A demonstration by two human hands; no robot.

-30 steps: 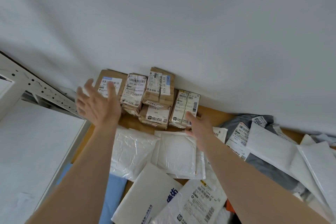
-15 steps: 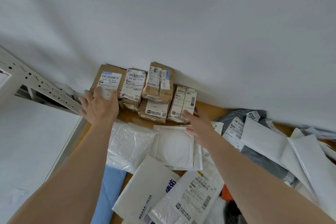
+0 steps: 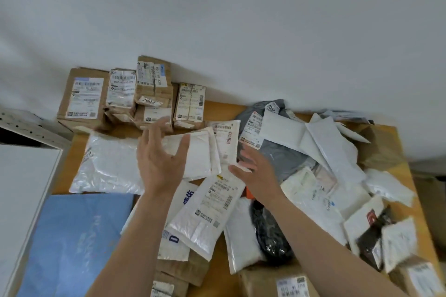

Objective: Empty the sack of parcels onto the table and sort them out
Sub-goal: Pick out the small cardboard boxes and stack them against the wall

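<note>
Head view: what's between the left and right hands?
In the head view, white padded mailers lie on the table between the left hand and right hand; both hands are open.

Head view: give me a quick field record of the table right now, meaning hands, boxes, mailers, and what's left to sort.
left hand: open, empty, above the white padded mailer
right hand: open, empty, fingertips at a labelled white mailer
cardboard boxes: grouped at the far edge against the wall
grey poly bag: right of the hands, partly under white mailers
blue bag: near left corner
unsorted: loose pile on the right side of the table
</note>
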